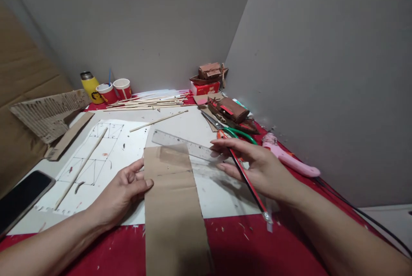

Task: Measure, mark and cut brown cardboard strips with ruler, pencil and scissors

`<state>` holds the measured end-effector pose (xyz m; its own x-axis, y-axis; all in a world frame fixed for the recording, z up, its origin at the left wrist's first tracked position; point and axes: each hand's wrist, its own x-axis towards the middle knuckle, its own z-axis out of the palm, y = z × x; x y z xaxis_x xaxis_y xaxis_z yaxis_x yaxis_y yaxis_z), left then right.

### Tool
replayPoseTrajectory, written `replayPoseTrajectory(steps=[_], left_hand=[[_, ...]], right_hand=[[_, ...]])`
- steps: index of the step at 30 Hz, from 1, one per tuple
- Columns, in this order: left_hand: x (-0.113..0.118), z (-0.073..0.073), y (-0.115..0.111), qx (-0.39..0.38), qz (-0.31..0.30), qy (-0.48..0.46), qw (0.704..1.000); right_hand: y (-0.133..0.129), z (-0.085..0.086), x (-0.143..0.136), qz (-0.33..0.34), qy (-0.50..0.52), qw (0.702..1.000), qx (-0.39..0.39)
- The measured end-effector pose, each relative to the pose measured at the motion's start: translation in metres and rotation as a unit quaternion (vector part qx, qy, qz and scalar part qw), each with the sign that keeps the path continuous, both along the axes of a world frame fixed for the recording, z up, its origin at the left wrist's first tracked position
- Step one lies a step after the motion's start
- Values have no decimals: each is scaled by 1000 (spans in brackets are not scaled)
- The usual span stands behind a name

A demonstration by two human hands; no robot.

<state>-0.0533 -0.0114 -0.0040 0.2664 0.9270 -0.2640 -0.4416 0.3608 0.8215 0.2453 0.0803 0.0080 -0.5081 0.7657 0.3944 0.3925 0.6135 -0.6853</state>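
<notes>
My left hand (128, 186) pinches the left edge of a long brown cardboard strip (172, 216), thumb on top and fingers behind. A faint dark pencil line crosses the strip near its upper end. In my right hand (257, 168) is a red and black pencil (247, 181), slanting with its eraser end down and towards me. The thumb and fingers of that hand also close on the right end of a clear ruler (183, 144). The ruler reaches left behind the strip's upper end.
Paper with a line drawing (112, 151) and a stick (80, 168) lies left, beside a phone (25, 198). Behind are wooden sticks (144, 103), cups (122, 89) and a yellow bottle (89, 87). Right are scissors (238, 133), brown model boats (233, 113) and a pink glue gun (289, 160).
</notes>
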Motion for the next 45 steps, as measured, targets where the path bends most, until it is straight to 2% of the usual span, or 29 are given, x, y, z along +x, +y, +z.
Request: replayPoseTrajectory(steps=[4, 9, 13, 19, 21, 24, 27, 29, 31, 34, 37, 41, 45], left_hand=[[-1, -2, -1, -4, -7, 9, 1000], [1, 0, -2, 9, -14, 41, 999], [2, 4, -5, 18, -16, 113, 993], [-1, 0, -7, -9, 4, 215, 976], [-2, 0, -7, 21, 27, 270, 962], [-4, 4, -8, 123, 105, 388, 908], [-8, 7, -11, 286, 160, 502, 800], [-9, 7, -13, 422, 123, 541, 717], [-10, 5, -15, 530, 31, 552, 644], [-9, 1, -17, 598, -85, 562, 565], [-4, -3, -16, 601, -113, 582, 535], [2, -4, -14, 592, -138, 602, 518], [4, -5, -12, 590, -150, 608, 510]], right_hand=[[0, 6, 2, 41, -62, 997, -7], [-2, 11, 3, 64, -91, 994, 4], [-5, 14, 3, 62, -118, 991, 9], [-3, 12, 6, 71, -136, 987, 41], [-3, 11, 7, 76, -138, 986, 44], [-4, 10, 7, 81, -144, 985, 46], [-7, 11, 6, 104, -151, 982, 36], [-8, 11, 6, 119, -160, 980, 22], [-8, 11, 7, 124, -174, 977, 9], [-7, 12, 12, 125, -198, 972, -9], [-4, 14, 18, 131, -217, 967, -25], [-1, 15, 20, 134, -249, 958, -33], [-3, 8, 12, 145, -274, 950, -30]])
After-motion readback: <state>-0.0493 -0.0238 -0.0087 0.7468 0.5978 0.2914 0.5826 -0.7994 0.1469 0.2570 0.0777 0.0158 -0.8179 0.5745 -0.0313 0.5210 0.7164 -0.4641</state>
